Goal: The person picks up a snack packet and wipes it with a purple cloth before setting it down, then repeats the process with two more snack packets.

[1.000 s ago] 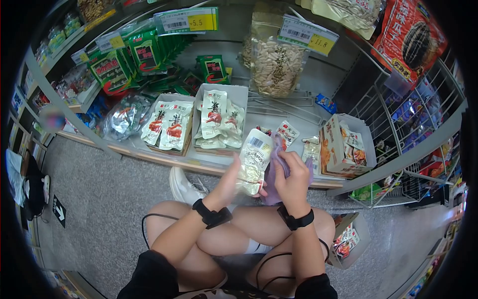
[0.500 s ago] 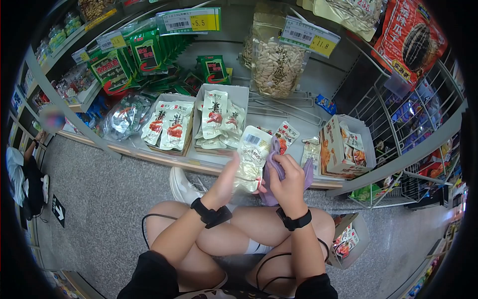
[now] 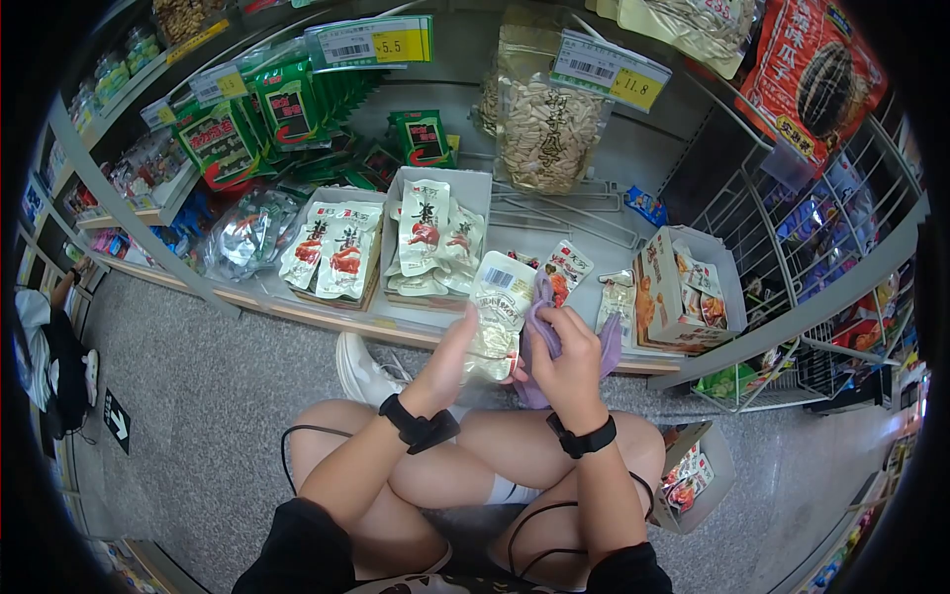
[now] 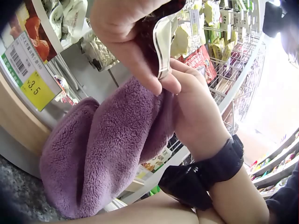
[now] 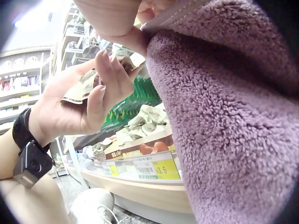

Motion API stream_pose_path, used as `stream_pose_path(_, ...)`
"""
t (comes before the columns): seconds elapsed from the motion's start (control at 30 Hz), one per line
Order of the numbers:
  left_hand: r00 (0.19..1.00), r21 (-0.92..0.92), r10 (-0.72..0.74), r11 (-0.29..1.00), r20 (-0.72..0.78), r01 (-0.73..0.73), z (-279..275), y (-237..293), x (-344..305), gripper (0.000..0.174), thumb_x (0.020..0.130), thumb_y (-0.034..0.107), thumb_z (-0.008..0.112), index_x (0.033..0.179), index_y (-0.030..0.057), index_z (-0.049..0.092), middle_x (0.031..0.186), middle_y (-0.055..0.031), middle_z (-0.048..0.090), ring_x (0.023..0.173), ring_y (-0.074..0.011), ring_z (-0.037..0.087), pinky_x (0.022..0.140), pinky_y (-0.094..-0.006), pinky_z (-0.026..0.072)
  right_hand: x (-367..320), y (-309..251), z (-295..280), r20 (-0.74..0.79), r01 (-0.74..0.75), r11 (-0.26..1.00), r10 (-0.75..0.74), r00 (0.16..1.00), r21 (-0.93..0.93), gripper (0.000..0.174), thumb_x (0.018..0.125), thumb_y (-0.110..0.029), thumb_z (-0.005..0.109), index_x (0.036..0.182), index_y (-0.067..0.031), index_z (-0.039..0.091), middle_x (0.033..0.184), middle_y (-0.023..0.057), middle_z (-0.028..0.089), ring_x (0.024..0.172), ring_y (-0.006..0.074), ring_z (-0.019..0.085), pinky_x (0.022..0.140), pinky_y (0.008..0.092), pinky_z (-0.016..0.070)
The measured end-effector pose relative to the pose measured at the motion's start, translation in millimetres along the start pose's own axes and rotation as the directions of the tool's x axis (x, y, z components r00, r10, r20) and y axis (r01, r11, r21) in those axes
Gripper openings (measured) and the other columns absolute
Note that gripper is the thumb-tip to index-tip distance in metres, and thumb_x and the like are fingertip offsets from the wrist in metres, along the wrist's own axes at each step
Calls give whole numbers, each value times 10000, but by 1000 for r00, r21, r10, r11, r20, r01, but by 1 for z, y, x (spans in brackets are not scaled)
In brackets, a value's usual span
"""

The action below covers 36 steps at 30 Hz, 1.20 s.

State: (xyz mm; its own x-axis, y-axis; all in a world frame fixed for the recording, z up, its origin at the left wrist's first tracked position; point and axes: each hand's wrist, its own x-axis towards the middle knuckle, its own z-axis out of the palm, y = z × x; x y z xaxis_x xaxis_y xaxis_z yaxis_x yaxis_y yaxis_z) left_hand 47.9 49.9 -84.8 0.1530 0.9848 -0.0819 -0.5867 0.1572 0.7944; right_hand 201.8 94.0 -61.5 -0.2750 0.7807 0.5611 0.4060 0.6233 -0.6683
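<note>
My left hand (image 3: 450, 358) holds a silvery-white snack pouch (image 3: 503, 305) upright, barcode at its top, in front of the shelf. In the right wrist view the left hand's fingers (image 5: 108, 79) curl round the pouch (image 5: 80, 89). My right hand (image 3: 574, 361) pinches a purple cloth (image 3: 611, 342) just right of the pouch. The cloth (image 4: 117, 140) hangs down in folds from the right hand (image 4: 194, 109) in the left wrist view, close beside the pouch's edge. Seen from the right wrist, the cloth (image 5: 233, 112) covers much of the right side.
Two boxes of white pouches (image 3: 331, 249) (image 3: 435, 238) stand left on the shelf. A snack box (image 3: 683, 297) is at the right, beside a wire rack (image 3: 782, 238). Seed bags (image 3: 549, 129) hang above. Another box (image 3: 698, 480) sits on the floor by my right knee.
The pouch and both hands have shifted slightly left. The right hand has moved a little lower with the cloth. Both hands keep their holds. At the far left, a person's arm and clothing have moved.
</note>
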Motion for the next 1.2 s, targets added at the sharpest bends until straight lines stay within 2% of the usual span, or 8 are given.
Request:
stream_pose_path(0.17,1000,9,10,1000,13,-10,-3,-2,1,584,987,470,225,1116,-18,519,848,-122,635,707,-228,662,600,-298,528,0,1,1,5,-2,1000,2,1000,-11,182,724,9,611,904,-13,597,829,145,602,718,366,601,615,377,484)
stream_pose_path(0.27,1000,64,-11,998,-2,12,-4,-2,1,632,971,517,177,1134,-9,487,850,-142,641,741,-249,664,636,-334,533,-1,1,1,9,-6,1000,6,1000,-6,185,723,9,611,905,-14,597,832,144,602,721,366,601,616,376,484)
stream_pose_path(1.07,1000,83,-18,996,-19,19,-5,-3,2,547,995,432,200,1154,-14,475,887,-144,639,752,-248,666,654,-333,544,-1,0,2,13,-11,1000,12,1000,-16,176,724,9,606,898,-5,592,837,150,604,732,365,605,627,380,485)
stream_pose_path(1.2,999,85,-5,996,-42,9,-5,-4,2,520,999,415,218,1137,-10,485,883,-133,637,753,-232,664,656,-326,546,-2,-1,2,24,-14,1000,14,1000,6,161,728,36,596,886,50,566,797,179,581,715,346,590,645,350,465)
